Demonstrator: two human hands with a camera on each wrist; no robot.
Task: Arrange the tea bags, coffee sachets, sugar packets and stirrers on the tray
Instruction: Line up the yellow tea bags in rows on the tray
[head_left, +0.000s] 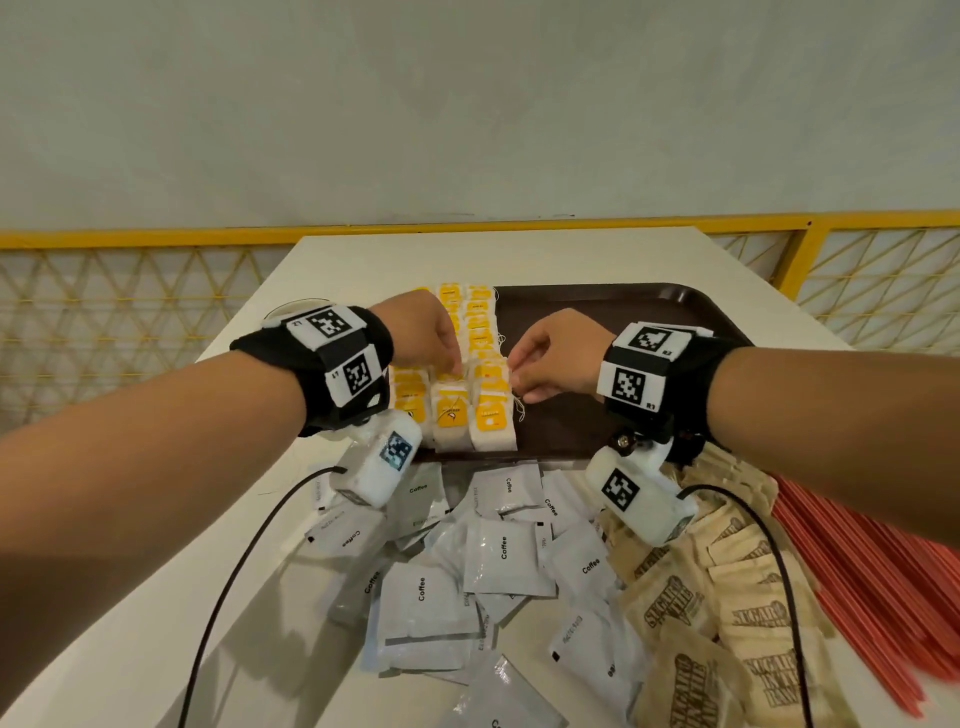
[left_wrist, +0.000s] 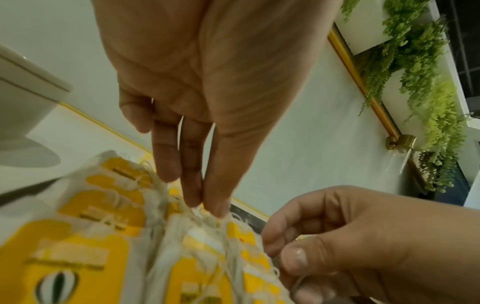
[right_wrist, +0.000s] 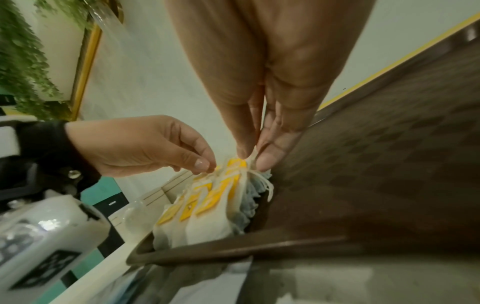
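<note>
A dark brown tray (head_left: 613, 317) lies on the white table (head_left: 249, 597). Several tea bags (head_left: 488, 415) with yellow tags stand in rows on its left part. My left hand (head_left: 456, 366) pinches the top of a tea bag (left_wrist: 182, 232) in the middle row with thumb and fingertips (left_wrist: 192, 195). My right hand (head_left: 514, 371) pinches the top of a tea bag (right_wrist: 233, 185) in the right-hand row. A loose pile of white coffee sachets (head_left: 498, 556) lies in front of the tray, brown sugar packets (head_left: 727, 603) to its right, red stirrers (head_left: 862, 582) at the far right.
A pale cup-like vessel (left_wrist: 23, 98) stands on the table left of the tray. The tray's right half (right_wrist: 389, 174) is bare. Black cables (head_left: 234, 571) hang from both wrist cameras over the sachets. A yellow mesh railing (head_left: 130, 291) runs behind the table.
</note>
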